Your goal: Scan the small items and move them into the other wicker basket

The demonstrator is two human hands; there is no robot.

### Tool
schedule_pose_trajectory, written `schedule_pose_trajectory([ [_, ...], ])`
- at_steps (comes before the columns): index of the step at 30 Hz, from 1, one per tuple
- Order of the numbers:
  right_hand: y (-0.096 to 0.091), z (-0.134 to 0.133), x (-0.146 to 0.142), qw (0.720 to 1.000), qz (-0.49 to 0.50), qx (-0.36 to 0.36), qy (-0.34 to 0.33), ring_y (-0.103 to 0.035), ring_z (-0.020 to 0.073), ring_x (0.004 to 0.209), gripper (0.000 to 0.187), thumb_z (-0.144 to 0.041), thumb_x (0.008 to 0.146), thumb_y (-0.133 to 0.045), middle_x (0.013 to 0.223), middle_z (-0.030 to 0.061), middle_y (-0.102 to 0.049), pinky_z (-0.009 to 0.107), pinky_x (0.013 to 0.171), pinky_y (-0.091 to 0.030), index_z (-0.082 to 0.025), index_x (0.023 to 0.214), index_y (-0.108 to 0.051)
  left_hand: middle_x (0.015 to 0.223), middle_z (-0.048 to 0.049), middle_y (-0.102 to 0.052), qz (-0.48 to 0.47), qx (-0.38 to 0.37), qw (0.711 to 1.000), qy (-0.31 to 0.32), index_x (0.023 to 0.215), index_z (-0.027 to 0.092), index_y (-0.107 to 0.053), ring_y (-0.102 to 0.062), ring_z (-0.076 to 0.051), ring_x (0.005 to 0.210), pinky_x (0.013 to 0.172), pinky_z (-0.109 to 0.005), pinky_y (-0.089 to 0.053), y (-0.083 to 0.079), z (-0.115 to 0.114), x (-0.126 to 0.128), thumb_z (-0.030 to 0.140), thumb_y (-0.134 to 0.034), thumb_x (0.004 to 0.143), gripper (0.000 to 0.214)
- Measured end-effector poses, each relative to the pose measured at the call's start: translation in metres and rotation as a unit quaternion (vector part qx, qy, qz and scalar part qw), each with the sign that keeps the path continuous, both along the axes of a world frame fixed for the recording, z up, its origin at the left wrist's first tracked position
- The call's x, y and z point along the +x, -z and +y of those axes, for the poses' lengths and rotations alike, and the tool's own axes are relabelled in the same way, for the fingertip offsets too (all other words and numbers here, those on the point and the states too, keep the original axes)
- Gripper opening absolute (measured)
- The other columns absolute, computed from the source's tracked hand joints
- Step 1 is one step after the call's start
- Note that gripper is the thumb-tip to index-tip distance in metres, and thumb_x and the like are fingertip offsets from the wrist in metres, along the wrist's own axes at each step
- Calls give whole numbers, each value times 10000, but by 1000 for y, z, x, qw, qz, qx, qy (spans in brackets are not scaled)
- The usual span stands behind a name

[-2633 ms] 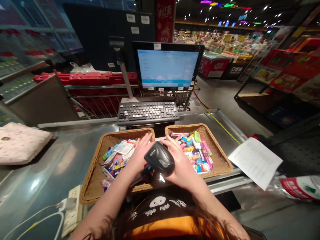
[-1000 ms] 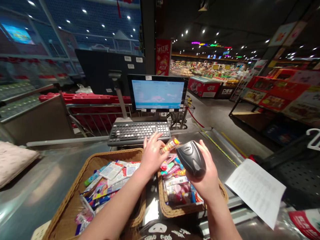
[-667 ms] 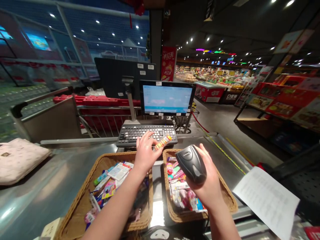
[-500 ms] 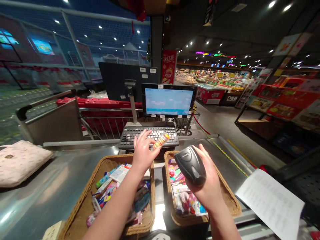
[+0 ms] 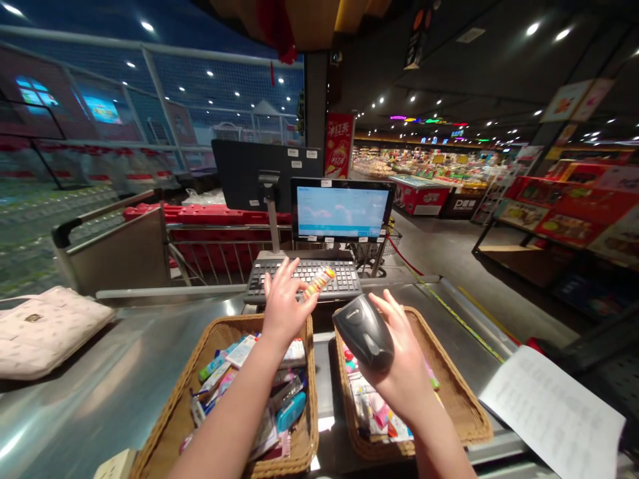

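My left hand (image 5: 287,303) hovers at the keyboard (image 5: 259,274), fingers stretched over its left keys. Between its thumb and forefinger is a small tube with yellow and orange markings (image 5: 319,283), pointing up to the right; its exact kind I cannot make out. A black barcode scanner (image 5: 367,332) sits in my right hand (image 5: 402,366), above the right wicker basket (image 5: 456,392). Small colourful packets (image 5: 372,406) lie in that basket, partly hidden by my hand. Below my left forearm, the left wicker basket (image 5: 172,399) holds mixed small packaged goods (image 5: 292,409).
A lit monitor (image 5: 342,211) stands behind the keyboard, beside a second screen (image 5: 249,174) seen from its back. Printed paper sheets (image 5: 554,412) lie at the right of the metal counter (image 5: 150,346). A pale bag (image 5: 50,332) rests at the left.
The view has shifted slightly, so the surroundings sit a little lower and further right. My right hand with the barcode scanner has moved left relative to the right basket. My left hand keeps the tube.
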State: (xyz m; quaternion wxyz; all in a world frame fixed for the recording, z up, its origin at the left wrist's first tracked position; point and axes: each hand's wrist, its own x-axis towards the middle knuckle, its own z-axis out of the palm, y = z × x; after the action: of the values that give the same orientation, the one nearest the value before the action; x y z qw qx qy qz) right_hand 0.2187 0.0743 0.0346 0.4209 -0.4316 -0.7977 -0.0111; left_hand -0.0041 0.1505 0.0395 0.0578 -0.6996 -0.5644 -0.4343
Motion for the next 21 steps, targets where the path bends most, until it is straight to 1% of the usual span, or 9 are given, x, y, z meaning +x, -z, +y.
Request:
schedule_pose_trajectory([
  [6,-2,-1,-4,1000,0,-5,-12,-248,413,1473,498,-191,772,-606,1462,156,-456,713,1126,-287,-213,1267,-554,1467,-107,-522,0,-7,1000,-8,712,212,-595,-366,-326,1441,1150,-677,-191,-1,-1,-3,247,-663,796,113],
  [11,-4,-1,-4,999,-10,-18,-31,-272,423,1461,559,-196,757,-625,1403,142,-510,719,1132,-266,-232,1308,-543,1473,-113,-514,-7,4,1000,-7,717,209,-575,-358,-314,1447,1157,-665,-190,0,-2,-6,243,-673,796,130],
  [17,-3,-2,-7,999,-8,-18,-36,-313,413,1440,595,-170,738,-623,1347,151,-543,722,1112,-298,-229,1318,-506,1460,-116,-528,-2,15,1000,-16,728,210,-580,-370,-315,1440,1159,-661,-192,0,-3,-10,239,-682,787,121],
  [21,-2,-3,-10,999,1,-18,-43,-336,410,1427,604,-153,711,-612,1326,149,-554,719,1115,-293,-221,1300,-495,1460,-128,-525,3,26,999,-27,745,210,-585,-376,-318,1436,1156,-662,-197,-2,-6,-16,227,-674,784,99],
])
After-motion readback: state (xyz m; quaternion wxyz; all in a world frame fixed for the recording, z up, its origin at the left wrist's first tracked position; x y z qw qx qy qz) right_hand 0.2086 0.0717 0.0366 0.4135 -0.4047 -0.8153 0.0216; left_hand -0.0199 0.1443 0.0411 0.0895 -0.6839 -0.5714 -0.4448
